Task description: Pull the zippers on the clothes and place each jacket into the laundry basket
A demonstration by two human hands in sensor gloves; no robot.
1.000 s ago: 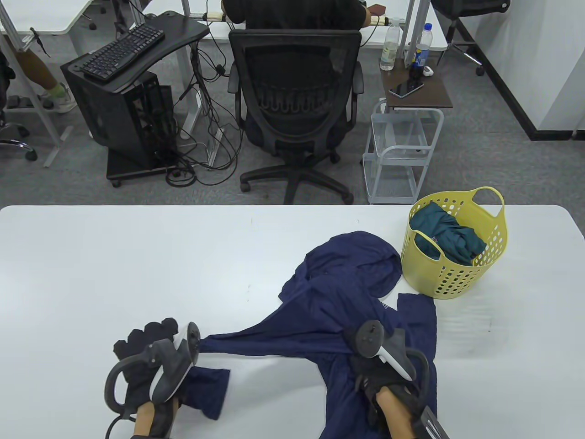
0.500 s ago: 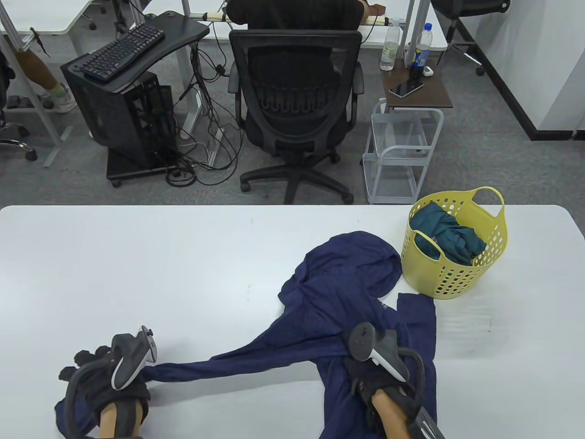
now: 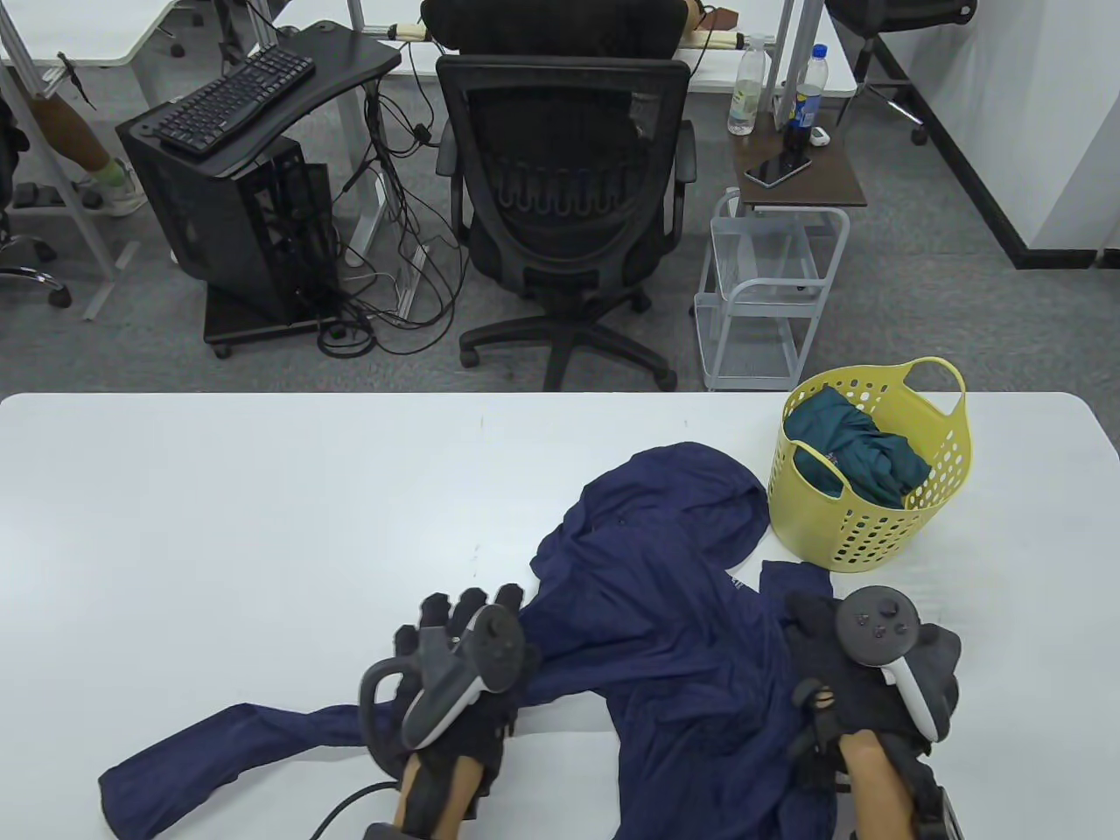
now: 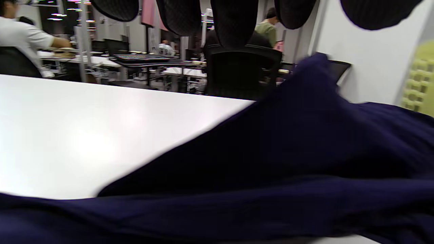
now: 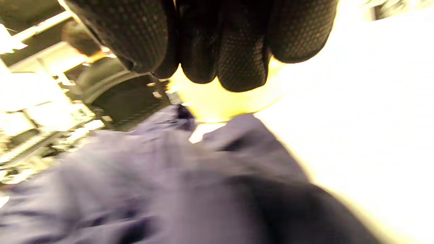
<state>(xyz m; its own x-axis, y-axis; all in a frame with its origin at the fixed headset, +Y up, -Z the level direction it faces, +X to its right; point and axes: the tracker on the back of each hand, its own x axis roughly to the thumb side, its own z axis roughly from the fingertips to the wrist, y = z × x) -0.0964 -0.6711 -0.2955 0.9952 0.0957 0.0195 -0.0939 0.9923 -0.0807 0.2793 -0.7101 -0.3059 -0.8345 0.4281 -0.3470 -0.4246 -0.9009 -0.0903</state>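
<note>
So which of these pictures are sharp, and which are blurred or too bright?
Table view: sharp, evenly lit. Left wrist view: the navy jacket is smeared, the table clearer. Right wrist view: strongly blurred, the table overexposed, the basket only a yellow glow.

Likely office: desks, swivel chair, keyboard

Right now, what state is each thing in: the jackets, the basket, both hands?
Navy jacket: spread flat on the table, one sleeve stretched out left.
Teal jacket: bundled inside the basket.
Laundry basket: upright, beside the navy jacket's hood.
Left hand: fingers straight, over the sleeve.
Right hand: over the jacket's right edge; grip unclear.
</note>
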